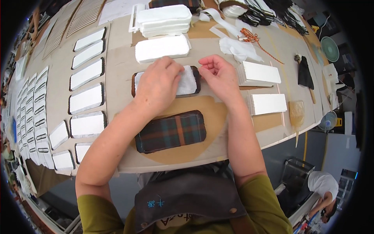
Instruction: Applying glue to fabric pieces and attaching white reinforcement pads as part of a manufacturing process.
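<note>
Left hand (pixel 157 84) pressed flat, fingers together, on a white padding sheet (pixel 189 82) laid over a dark panel (pixel 134 84) mid-worktop (pixel 117 78); right hand (pixel 218 74) loosely curled, clamped on nothing, at the sheet's right edge. Likely mid-smoothing, with even pressure toward the corners called for next. Plaid panel (pixel 170 132) just nearer the body.

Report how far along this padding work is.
Done, it seems: rows of white-padded panels lie at the left. In hand: the left hand presses a white padding sheet onto a dark-edged panel; the right hand is at the sheet's right end. Apparently left: the plaid panel near the table edge, and stacked white pads beyond the hands.
</note>
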`<state>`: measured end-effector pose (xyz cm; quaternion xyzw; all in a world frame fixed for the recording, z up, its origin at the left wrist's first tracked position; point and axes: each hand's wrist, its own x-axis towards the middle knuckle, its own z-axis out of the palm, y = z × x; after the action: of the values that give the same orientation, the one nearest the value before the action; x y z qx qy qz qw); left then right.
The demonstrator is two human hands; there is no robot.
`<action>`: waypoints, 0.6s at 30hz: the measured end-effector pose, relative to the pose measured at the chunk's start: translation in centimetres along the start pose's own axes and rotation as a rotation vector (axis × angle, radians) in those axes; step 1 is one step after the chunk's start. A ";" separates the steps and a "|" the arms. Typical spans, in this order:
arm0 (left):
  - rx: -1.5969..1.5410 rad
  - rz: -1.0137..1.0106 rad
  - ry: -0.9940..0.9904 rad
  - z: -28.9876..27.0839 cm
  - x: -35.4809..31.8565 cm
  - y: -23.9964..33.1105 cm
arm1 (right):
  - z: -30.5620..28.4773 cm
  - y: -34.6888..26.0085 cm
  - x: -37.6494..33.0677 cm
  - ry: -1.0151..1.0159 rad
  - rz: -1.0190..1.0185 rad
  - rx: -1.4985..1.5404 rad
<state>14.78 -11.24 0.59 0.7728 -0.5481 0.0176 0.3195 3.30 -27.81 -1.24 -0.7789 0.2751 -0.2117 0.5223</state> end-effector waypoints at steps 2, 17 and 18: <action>-0.019 -0.042 -0.001 0.1 0.9 0.1 | 0.1 0.3 0.2 -0.028 0.031 0.044; -0.214 -0.256 -0.135 1.0 2.6 -1.1 | 0.6 0.7 0.8 -0.023 0.060 -0.022; -0.183 -0.177 -0.037 1.3 2.7 -1.4 | 0.6 0.7 0.8 -0.023 0.060 -0.022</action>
<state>16.63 -13.94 -0.11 0.7858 -0.4829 -0.0749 0.3790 4.14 -28.08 -2.08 -0.7783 0.2946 -0.1841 0.5230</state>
